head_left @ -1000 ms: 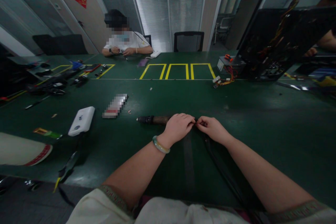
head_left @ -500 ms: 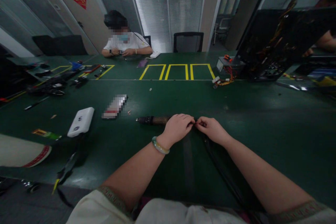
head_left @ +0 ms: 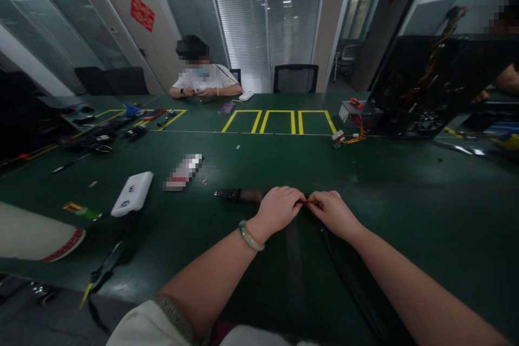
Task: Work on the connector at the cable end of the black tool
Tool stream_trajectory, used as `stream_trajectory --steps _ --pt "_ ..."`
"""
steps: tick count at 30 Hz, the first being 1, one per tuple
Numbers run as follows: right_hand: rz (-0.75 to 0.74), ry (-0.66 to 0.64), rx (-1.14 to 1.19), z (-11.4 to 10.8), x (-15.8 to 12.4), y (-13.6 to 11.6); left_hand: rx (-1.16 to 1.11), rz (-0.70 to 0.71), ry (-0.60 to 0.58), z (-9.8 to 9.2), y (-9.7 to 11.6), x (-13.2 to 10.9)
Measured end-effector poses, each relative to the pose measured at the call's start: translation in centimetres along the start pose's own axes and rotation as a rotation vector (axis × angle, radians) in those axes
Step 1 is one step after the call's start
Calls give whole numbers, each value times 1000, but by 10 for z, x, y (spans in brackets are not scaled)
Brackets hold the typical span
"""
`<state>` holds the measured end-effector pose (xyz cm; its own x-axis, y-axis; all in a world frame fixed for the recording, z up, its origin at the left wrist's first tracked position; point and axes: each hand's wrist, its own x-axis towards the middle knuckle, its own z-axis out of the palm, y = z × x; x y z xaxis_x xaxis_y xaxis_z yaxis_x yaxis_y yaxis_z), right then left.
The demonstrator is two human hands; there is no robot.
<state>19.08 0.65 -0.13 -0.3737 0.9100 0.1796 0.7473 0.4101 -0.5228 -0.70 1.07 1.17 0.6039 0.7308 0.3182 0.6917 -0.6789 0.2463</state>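
Note:
A dark, rod-shaped tool [head_left: 248,196] with a brown grip and a narrow metal tip lies on the green table, its tip facing left. My left hand [head_left: 280,206] is closed over its right end, thumb and fingertips pinched together. Close beside it, my right hand [head_left: 330,210] is also pinched, its fingertips almost meeting the left ones. What lies between the fingertips is too small to make out. From under the right hand a thick black cord [head_left: 339,262] runs down toward the table's front edge. A bangle circles my left wrist.
To the left are a white power bank [head_left: 132,194] with a black strap, a phone-like object [head_left: 183,173] and a white cylinder [head_left: 36,232]. Behind sit a power supply unit [head_left: 360,114] and an open computer case [head_left: 421,86]. A masked person [head_left: 206,84] sits opposite; another is at far right.
The view has tilted up slightly, so everything appears lower and a little to the right. Both hands stay at the tool's right end, fingertips now almost meeting.

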Motion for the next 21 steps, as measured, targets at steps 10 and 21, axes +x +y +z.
stream_trajectory --steps 10,21 --pt "-33 -32 -71 -2 0 -3 16 -24 -31 -2 1 1" --pt "93 -155 81 -12 -2 -5 -10 -18 0 -1 1 -1"
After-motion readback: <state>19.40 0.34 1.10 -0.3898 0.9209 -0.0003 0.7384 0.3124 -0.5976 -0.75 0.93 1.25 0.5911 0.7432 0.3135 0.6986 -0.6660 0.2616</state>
